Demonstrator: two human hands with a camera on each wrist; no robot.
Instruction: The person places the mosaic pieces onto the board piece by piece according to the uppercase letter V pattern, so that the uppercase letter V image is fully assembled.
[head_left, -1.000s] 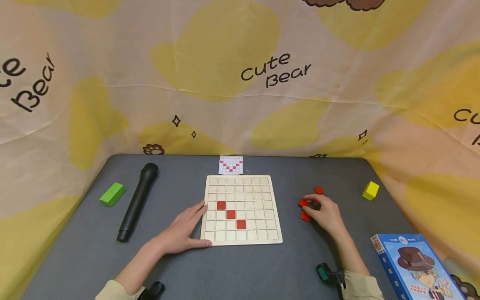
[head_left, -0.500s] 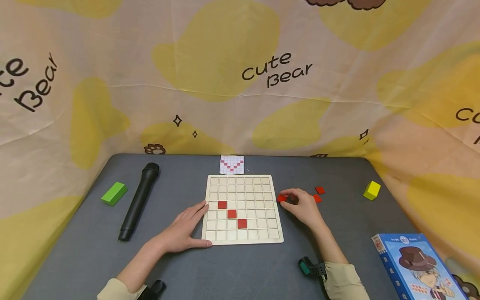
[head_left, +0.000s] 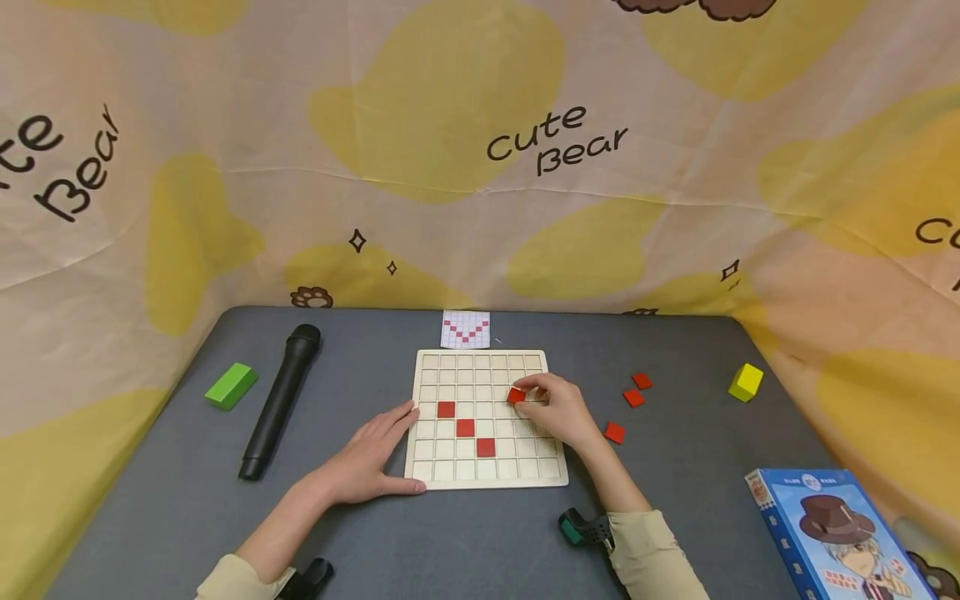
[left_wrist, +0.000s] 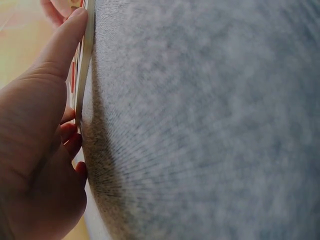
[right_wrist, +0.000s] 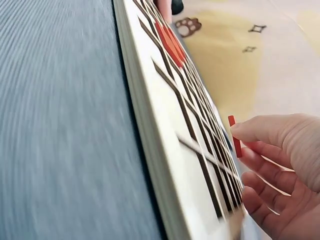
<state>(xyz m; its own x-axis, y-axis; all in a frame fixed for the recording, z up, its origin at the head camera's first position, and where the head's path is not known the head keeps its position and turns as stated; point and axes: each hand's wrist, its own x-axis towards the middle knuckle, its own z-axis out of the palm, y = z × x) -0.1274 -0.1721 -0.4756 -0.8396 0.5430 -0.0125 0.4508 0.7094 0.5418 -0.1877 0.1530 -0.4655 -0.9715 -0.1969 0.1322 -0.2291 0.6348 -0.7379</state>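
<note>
A pale square grid board (head_left: 442, 472) lies on the grey table with three red square tiles (head_left: 465, 427) in its cells, in a diagonal running down to the right. My left hand (head_left: 367, 462) rests along the board's left side, fingers extended and touching its edge. Over the right half of the board, my right hand (head_left: 558, 408) pinches another red tile (head_left: 515, 396) between thumb and finger. In the right wrist view that tile (right_wrist: 235, 137) is held on edge, apart from the board surface. Three loose red tiles (head_left: 633, 398) lie on the table to the right.
A small card with a pink V pattern (head_left: 466, 330) lies behind the board. To the left are a black microphone (head_left: 281, 400) and a green block (head_left: 231, 386). At the right are a yellow block (head_left: 746, 382) and a blue box (head_left: 836, 533). A patterned cloth (head_left: 420, 167) hangs behind.
My right hand has moved left from the loose tiles to above the board, carrying one red tile. My left hand has stayed at the board's left edge.
</note>
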